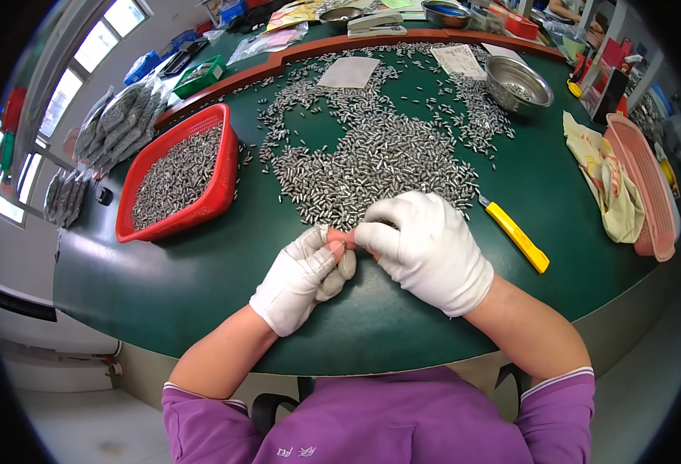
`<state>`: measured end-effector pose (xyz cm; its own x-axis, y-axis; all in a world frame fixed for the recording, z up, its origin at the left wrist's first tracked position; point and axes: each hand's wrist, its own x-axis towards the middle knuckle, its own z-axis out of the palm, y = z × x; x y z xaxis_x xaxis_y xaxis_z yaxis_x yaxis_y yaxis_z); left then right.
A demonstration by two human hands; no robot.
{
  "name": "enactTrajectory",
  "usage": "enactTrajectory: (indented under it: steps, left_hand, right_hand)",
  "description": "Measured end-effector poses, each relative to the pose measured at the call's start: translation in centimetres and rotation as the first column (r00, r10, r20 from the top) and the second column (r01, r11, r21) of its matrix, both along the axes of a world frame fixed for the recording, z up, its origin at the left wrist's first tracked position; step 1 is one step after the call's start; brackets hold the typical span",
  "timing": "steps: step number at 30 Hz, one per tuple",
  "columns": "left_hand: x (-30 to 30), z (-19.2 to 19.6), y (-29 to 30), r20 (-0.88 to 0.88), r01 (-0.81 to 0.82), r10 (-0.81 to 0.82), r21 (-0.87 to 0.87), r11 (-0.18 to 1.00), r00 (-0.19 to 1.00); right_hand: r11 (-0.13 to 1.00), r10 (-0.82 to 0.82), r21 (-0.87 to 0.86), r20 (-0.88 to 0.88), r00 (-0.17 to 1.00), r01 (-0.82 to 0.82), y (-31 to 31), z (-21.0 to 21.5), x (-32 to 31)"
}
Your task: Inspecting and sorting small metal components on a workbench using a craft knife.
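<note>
"Many metal pieces, where?"

"Heaped on the table, others in the basket."

"And left hand, right hand?"

"Both are pinching, close together (what is between, I cannot tell)."

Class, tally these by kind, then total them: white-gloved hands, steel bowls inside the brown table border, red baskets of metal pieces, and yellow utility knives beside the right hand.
White-gloved left hand and right hand: 2
Steel bowl: 1
Red basket: 1
Yellow utility knife: 1
Total: 5
</note>
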<state>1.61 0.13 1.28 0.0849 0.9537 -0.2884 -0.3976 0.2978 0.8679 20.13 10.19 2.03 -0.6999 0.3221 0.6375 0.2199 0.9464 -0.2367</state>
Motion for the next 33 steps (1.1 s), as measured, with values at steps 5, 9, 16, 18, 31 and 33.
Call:
enactTrajectory:
  steps: [5, 9, 16, 18, 31, 33]
  left_hand:
    - [0.0, 0.0, 0.2, 0.072, -0.015, 0.015, 0.009, 1.000, 0.997]
    - [-0.2, -0.3, 0.2, 0.058, -0.005, 0.003, 0.032, 0.999, 0.998]
    - [-0.4, -0.2, 0.4, 0.101, 0.021, -0.024, 0.037, 0.999, 0.995]
    - [0.0, 0.1, 0.4, 0.128, -0.007, 0.004, 0.023, 1.000, 0.992]
    - [-0.5, -0.1, 0.1, 0.140, 0.163, -0.153, -0.057, 0.985, 0.978]
    - [-0.5, -0.1, 0.0, 0.155, 0.164, -0.153, -0.061, 0.985, 0.976]
  right_hand:
    - [0.974, -0.225, 0.014, -0.026, 0.974, 0.226, 1.1, 0.8, 0.8]
    - [0.971, -0.222, -0.072, 0.072, 0.972, 0.227, 1.5, 0.6, 1.2]
    - [0.978, -0.201, -0.007, 0.264, 0.943, 0.210, 0.6, -1.2, 0.4]
    - [0.978, -0.203, 0.012, 0.277, 0.939, 0.208, 0.6, -1.3, 0.2]
    - [0.991, 0.052, -0.118, -0.050, 0.997, -0.057, -0.1, -0.3, -0.1]
    - [0.977, 0.079, -0.197, -0.032, 0.996, -0.084, 0.0, -0.1, 0.0]
